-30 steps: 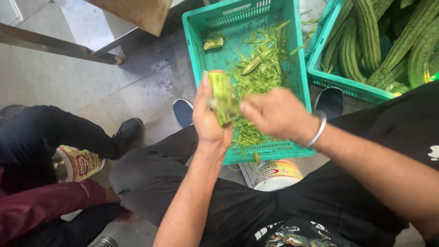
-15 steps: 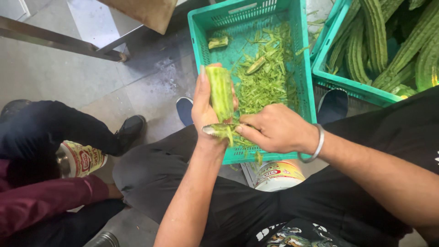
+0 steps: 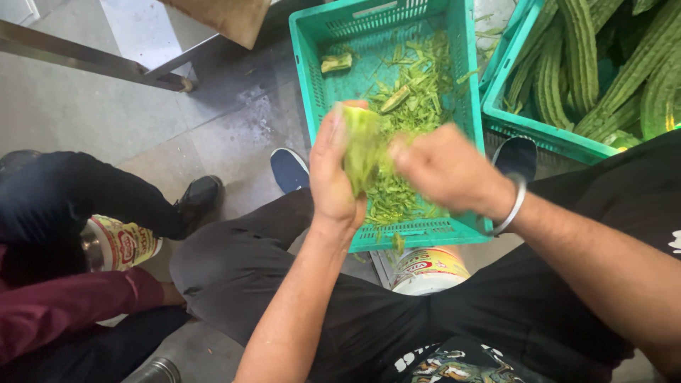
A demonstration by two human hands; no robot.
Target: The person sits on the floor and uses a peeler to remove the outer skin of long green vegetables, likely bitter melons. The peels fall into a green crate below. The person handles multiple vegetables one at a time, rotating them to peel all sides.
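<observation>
My left hand [image 3: 333, 174] grips a pale green peeled gourd [image 3: 362, 145], held upright over a green plastic crate [image 3: 312, 78]. My right hand [image 3: 443, 170], blurred by motion and wearing a metal bangle, is closed against the gourd's right side; whatever tool it holds is hidden. The crate holds a heap of green peelings [image 3: 415, 106] and a cut gourd piece [image 3: 337, 62]. A second green crate [image 3: 511, 120] at the right is full of whole ridged gourds [image 3: 589, 64].
A white tin with a yellow and red label [image 3: 429, 269] stands under my knees. A person in a maroon sleeve [image 3: 64, 312] and dark trousers sits at left beside a similar tin [image 3: 120, 245]. A metal rail [image 3: 85, 60] crosses the grey floor.
My right hand has moved up along the gourd from its lower end to its middle. The left hand has kept the gourd over the crate.
</observation>
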